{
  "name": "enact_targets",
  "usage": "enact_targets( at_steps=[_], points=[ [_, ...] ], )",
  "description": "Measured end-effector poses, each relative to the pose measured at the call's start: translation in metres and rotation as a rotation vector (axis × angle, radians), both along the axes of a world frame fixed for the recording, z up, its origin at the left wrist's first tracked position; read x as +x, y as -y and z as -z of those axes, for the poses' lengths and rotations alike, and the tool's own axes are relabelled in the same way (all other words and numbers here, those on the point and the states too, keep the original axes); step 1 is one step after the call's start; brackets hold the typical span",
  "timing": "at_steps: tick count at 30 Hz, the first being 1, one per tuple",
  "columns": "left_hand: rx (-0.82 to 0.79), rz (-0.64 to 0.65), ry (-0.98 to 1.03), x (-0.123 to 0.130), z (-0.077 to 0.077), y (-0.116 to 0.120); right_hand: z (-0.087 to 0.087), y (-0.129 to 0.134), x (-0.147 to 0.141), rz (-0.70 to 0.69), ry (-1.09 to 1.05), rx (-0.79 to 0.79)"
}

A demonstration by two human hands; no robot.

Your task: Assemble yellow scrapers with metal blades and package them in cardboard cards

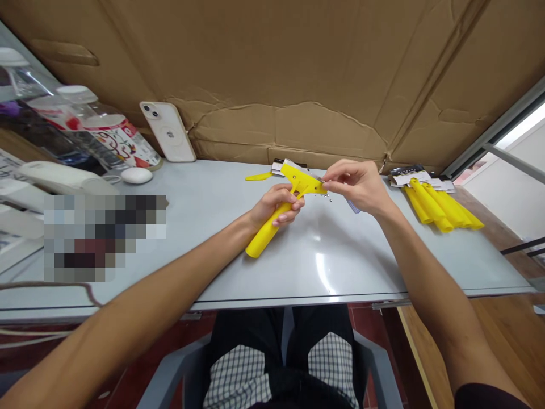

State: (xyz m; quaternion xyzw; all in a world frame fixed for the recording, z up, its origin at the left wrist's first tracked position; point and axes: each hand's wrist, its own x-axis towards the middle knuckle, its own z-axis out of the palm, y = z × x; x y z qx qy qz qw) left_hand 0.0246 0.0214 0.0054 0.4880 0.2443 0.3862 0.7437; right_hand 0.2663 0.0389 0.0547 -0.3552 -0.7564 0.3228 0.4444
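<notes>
My left hand (279,205) is wrapped round the handle of a yellow scraper (266,233), whose wide flat head points away from me and has small dark screws or holes in it. At the right end of that head, my right hand (355,183) has thumb and forefinger pinched together. Whatever they hold is too small to make out. Several tiny metal screws (330,199) lie on the desk just below those fingers. Behind the scraper head lies another yellow piece (259,176) beside a black and white card. A pale bluish item (353,207) is partly hidden beneath my right hand.
Several yellow scrapers (443,207) with header cards lie at the right of the white desk (366,261). At the left stand a phone (169,133), a white mouse (137,175) and bottles (114,139). Cardboard (298,68) walls the back; a blurred patch covers part of the left.
</notes>
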Motion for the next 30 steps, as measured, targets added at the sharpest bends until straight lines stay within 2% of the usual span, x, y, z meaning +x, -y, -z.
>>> enact_targets(
  at_steps=[8,13,20,30],
  points=[
    [0.015,0.021,-0.066,-0.006,0.005,-0.006,-0.002,0.007,-0.004,0.006,0.151,0.138],
    [0.034,-0.018,-0.089,-0.002,0.003,-0.003,0.001,0.005,-0.004,-0.039,0.163,0.157],
    [0.012,-0.122,-0.037,0.007,-0.002,0.007,0.006,0.0,-0.002,-0.051,0.149,0.033],
    [0.008,-0.114,-0.043,0.008,-0.001,0.007,0.007,-0.001,-0.004,-0.061,0.095,-0.104]
  ],
)
